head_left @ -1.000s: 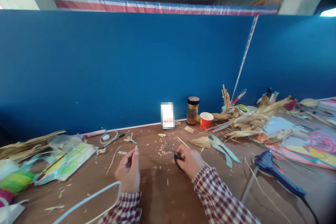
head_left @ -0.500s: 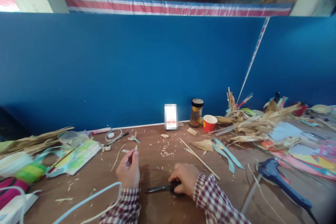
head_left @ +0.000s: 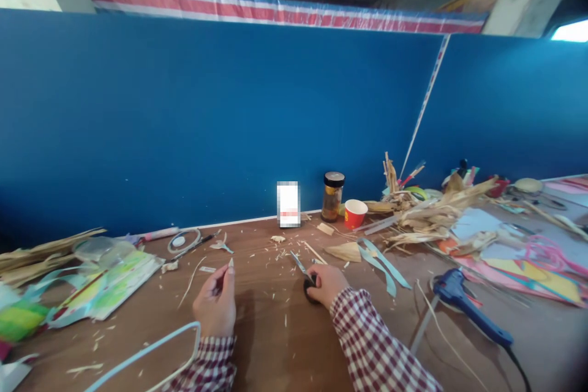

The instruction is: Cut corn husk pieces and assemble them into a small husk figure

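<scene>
My left hand [head_left: 215,304] is closed in a pinch on a small pale pointed sliver [head_left: 230,264], held upright above the brown table [head_left: 275,343]. My right hand [head_left: 327,285] is wrapped around the black handles of a pair of scissors [head_left: 304,272], whose blades point up and to the left over scattered shavings [head_left: 280,254]. Both wrists wear red-and-white checked sleeves. A thin wooden stick [head_left: 316,252] lies just beyond the right hand.
A blue partition wall [head_left: 229,122] backs the table. Dried husks [head_left: 427,214], a red paper cup [head_left: 355,213] and a dark jar [head_left: 332,196] sit at the back right. A blue glue gun [head_left: 468,312] lies right. Coloured papers [head_left: 101,285] and a light-blue strip loop [head_left: 151,349] lie left.
The right hand, which had lowered the scissors flat near the table's front edge half a second ago, has brought them forward again with blades pointing up-left. The left hand kept its pinch.
</scene>
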`<state>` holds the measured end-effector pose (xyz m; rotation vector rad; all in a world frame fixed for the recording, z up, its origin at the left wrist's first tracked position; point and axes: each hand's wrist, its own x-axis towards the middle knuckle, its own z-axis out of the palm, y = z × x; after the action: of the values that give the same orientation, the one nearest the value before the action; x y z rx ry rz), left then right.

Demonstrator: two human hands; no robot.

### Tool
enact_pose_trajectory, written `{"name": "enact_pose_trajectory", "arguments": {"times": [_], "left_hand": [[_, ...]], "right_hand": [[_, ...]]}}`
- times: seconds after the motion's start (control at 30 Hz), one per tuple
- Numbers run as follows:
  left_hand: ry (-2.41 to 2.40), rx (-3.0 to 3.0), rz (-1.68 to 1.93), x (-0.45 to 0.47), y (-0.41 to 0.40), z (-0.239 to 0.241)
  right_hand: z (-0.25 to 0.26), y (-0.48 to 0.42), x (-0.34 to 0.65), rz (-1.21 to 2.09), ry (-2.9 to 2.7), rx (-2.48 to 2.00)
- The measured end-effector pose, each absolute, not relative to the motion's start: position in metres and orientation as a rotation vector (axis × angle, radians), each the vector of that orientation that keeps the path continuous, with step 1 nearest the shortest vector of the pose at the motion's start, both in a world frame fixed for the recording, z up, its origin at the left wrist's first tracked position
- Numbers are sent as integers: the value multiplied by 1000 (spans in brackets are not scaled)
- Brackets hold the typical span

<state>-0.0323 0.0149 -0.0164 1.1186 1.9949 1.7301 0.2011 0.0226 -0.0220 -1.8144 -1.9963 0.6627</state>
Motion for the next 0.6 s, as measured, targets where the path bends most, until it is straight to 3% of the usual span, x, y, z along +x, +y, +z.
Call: {"name": "enact_pose_trajectory", "arguments": {"times": [0.17,0.37,0.6], "left_hand": [[2039,1121,1686,-31,14,-10],[1944,1011,1933,-37,19,-10],[2046,1097,1770,-31,13,-1]], "right_hand": [[-15,4,181,536,-2110,-1588],[-16,-13,154,464,-2493,-1403],[-18,-1,146,439,-2608,-1319]]}}
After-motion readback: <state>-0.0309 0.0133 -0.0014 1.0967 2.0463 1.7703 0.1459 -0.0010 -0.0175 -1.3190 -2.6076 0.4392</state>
